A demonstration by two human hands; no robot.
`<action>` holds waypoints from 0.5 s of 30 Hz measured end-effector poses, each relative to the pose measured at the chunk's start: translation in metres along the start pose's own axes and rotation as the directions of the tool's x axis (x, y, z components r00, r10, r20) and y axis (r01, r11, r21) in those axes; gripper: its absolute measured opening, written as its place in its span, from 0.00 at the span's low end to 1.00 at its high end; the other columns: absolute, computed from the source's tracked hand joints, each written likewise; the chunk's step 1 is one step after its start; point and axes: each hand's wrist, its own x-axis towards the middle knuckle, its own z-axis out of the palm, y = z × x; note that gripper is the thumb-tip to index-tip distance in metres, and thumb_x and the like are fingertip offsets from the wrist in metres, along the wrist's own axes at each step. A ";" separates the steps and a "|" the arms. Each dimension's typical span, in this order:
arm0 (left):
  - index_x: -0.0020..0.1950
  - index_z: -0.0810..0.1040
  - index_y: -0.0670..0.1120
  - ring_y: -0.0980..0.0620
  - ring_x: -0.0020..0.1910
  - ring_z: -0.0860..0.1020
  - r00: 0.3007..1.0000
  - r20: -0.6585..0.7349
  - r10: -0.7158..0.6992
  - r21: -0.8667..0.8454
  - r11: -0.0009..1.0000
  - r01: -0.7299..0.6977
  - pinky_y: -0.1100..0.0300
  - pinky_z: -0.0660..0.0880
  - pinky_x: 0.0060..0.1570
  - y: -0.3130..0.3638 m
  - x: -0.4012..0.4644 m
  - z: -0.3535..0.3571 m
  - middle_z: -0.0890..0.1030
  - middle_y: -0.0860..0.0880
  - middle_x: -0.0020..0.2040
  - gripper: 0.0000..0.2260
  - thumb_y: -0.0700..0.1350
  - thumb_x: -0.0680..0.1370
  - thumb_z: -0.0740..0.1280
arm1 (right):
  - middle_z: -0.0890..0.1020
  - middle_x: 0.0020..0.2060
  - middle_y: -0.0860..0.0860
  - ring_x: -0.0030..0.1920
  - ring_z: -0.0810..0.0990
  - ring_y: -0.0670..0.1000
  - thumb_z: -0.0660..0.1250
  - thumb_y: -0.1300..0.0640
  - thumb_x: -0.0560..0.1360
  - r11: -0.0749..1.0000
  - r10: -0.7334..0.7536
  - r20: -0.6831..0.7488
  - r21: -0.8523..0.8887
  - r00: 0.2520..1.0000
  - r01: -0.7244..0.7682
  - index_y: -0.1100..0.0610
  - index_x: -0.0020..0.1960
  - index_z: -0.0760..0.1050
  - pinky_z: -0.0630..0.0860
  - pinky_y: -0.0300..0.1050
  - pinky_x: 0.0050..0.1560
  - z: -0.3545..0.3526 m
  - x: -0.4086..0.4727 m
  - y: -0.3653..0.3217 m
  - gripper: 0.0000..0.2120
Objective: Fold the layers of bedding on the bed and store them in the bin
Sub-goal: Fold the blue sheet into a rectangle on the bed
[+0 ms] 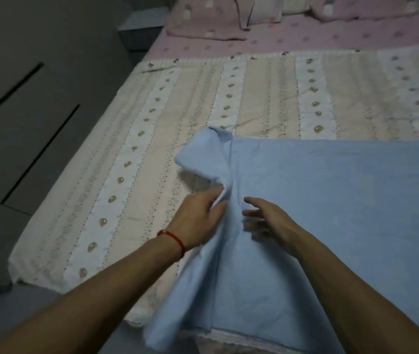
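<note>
Far left: grey wardrobe doors [24,118] w/ dark gaps, grey floor [11,318] below; no bin in view, so storage spot unknown.

Next: bed [203,42] w/ a striped cream quilt [131,154] spread flat, its near-left corner hanging at the mattress edge; pink dotted sheet [292,38] and pillows [203,19] at the far end.

Left hand [198,218], red string bracelet [175,240] on the wrist, pinches a bunched fold of the light blue sheet [331,200] btw thumb and fingers; the sheet's far-left corner is flipped up and crumpled just beyond that hand.

Right hand [267,221] sits just beside the left, over the blue sheet; fingers loosely spread and part-curled, holding nothing; can't tell if the tips touch cloth, blurred.

Blue sheet lies on top of the quilt, covers the near-right part of the bed, near edge draping off the mattress; runs out of frame to the right.

Step, my read: first layer, early in the fold; left edge being gathered, nothing folded square yet; quilt and pink layer untouched.

Next move prob needs: right hand to take a second grip along the same edge; pull taut to flatten the crumpled corner; then carry the edge across to the right so the edges line up. Risk: a one-hand pull drags the sheet skewed.
</note>
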 end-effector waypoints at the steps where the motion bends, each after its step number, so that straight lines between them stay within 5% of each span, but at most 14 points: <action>1: 0.42 0.68 0.48 0.46 0.38 0.76 1.000 0.002 0.031 -0.004 1.000 -0.031 0.54 0.66 0.37 0.020 0.003 0.016 0.76 0.51 0.36 0.09 0.45 0.82 0.62 | 0.85 0.57 0.56 0.50 0.86 0.61 0.63 0.43 0.81 0.999 -0.006 0.013 0.049 1.000 0.006 0.53 0.65 0.79 0.81 0.56 0.50 -0.011 -0.016 0.000 0.19; 3: 0.47 0.71 0.51 0.40 0.45 0.79 0.999 0.021 0.026 -0.021 0.999 -0.026 0.51 0.70 0.41 0.055 0.015 0.052 0.81 0.46 0.42 0.03 0.47 0.81 0.60 | 0.87 0.48 0.54 0.44 0.87 0.56 0.59 0.41 0.82 0.983 -0.047 -0.003 0.180 0.999 0.047 0.51 0.62 0.81 0.84 0.54 0.44 -0.036 -0.037 0.000 0.19; 6: 0.74 0.70 0.49 0.42 0.60 0.78 0.971 0.218 -0.101 -0.119 0.984 0.129 0.51 0.73 0.60 0.096 0.027 0.117 0.83 0.44 0.59 0.21 0.53 0.83 0.59 | 0.86 0.52 0.58 0.51 0.85 0.57 0.57 0.41 0.83 0.951 -0.019 -0.160 0.300 0.987 0.067 0.56 0.62 0.80 0.81 0.55 0.54 -0.083 -0.040 0.014 0.23; 8: 0.78 0.67 0.48 0.44 0.67 0.74 0.938 0.291 -0.188 -0.098 0.970 0.224 0.52 0.70 0.67 0.095 0.023 0.157 0.78 0.45 0.66 0.24 0.53 0.82 0.60 | 0.81 0.62 0.60 0.61 0.80 0.60 0.58 0.45 0.84 0.998 0.030 -0.286 -0.042 0.958 -0.043 0.59 0.65 0.77 0.75 0.55 0.65 -0.109 -0.038 0.030 0.20; 10: 0.75 0.70 0.50 0.43 0.71 0.68 0.950 0.201 -0.240 0.157 0.965 0.211 0.48 0.68 0.68 0.072 0.014 0.181 0.71 0.45 0.71 0.22 0.52 0.80 0.58 | 0.80 0.62 0.58 0.57 0.79 0.58 0.60 0.49 0.83 0.912 -0.034 -0.374 -0.390 0.927 -0.124 0.56 0.64 0.75 0.76 0.52 0.61 -0.129 -0.034 0.051 0.15; 12: 0.76 0.65 0.53 0.40 0.76 0.60 0.942 0.132 -0.309 0.354 0.902 0.246 0.41 0.63 0.70 0.043 0.007 0.184 0.61 0.43 0.78 0.24 0.52 0.79 0.57 | 0.80 0.57 0.55 0.51 0.78 0.54 0.64 0.48 0.81 0.859 -0.086 -0.355 -0.499 0.931 -0.111 0.56 0.67 0.71 0.74 0.49 0.51 -0.134 -0.031 0.063 0.19; 15: 0.80 0.51 0.62 0.40 0.79 0.49 0.902 0.101 -0.419 0.376 0.856 0.355 0.37 0.55 0.73 0.000 0.005 0.176 0.46 0.46 0.82 0.27 0.57 0.82 0.56 | 0.74 0.65 0.56 0.62 0.76 0.59 0.68 0.45 0.77 0.755 -0.291 -0.348 -0.655 0.891 -0.009 0.54 0.77 0.62 0.75 0.51 0.57 -0.128 -0.004 0.064 0.33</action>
